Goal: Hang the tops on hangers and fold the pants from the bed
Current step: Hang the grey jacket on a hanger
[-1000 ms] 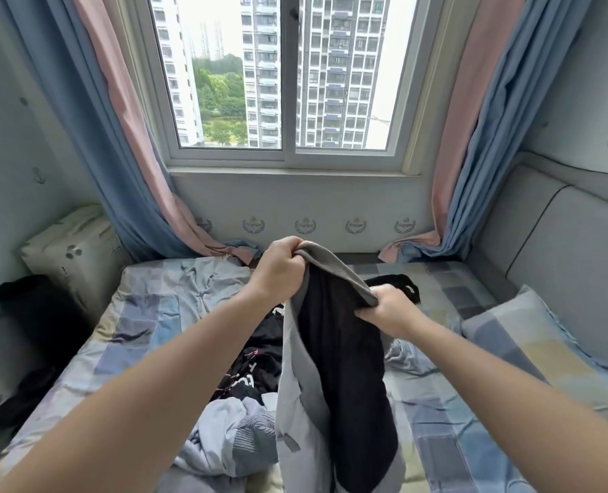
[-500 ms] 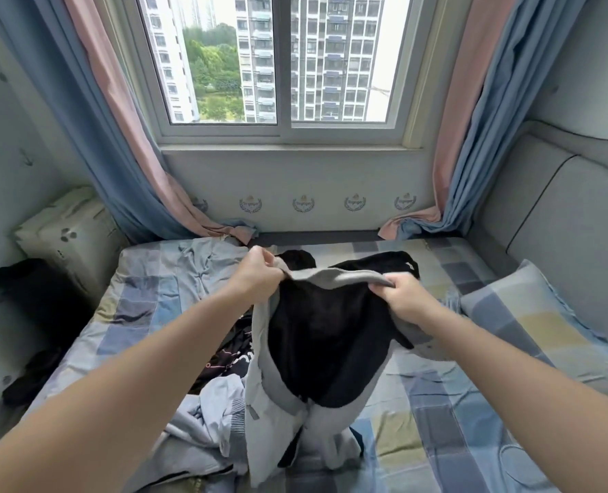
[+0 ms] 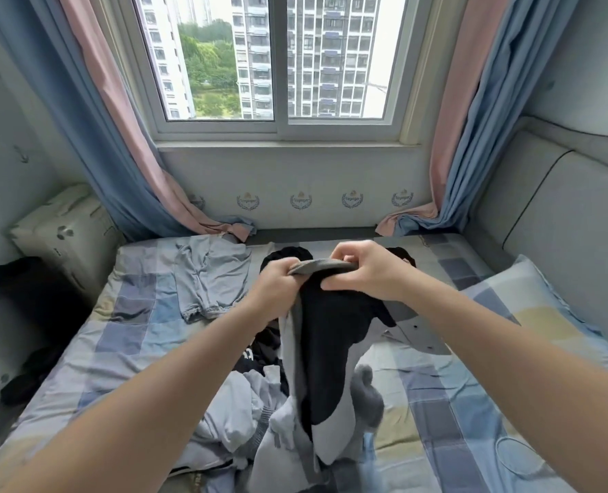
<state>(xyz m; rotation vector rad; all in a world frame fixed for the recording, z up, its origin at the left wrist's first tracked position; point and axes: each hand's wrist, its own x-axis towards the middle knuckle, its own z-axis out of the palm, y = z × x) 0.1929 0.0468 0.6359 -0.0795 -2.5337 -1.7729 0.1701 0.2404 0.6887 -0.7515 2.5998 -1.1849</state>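
Where it hangs over the heap of clothes [image 3: 238, 421] on the bed [image 3: 135, 336], I see a grey garment [image 3: 327, 336] with a black inside, its lower end lost in that heap. Top or pants, I cannot tell. My left hand [image 3: 277, 279] and right hand [image 3: 370, 270] both pinch its upper band, stretched between them.

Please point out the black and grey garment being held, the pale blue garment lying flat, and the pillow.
black and grey garment [image 3: 331, 336]: head view, its black middle part.
pale blue garment [image 3: 213, 275]: head view, its flat middle.
pillow [image 3: 551, 304]: head view, its checked top.
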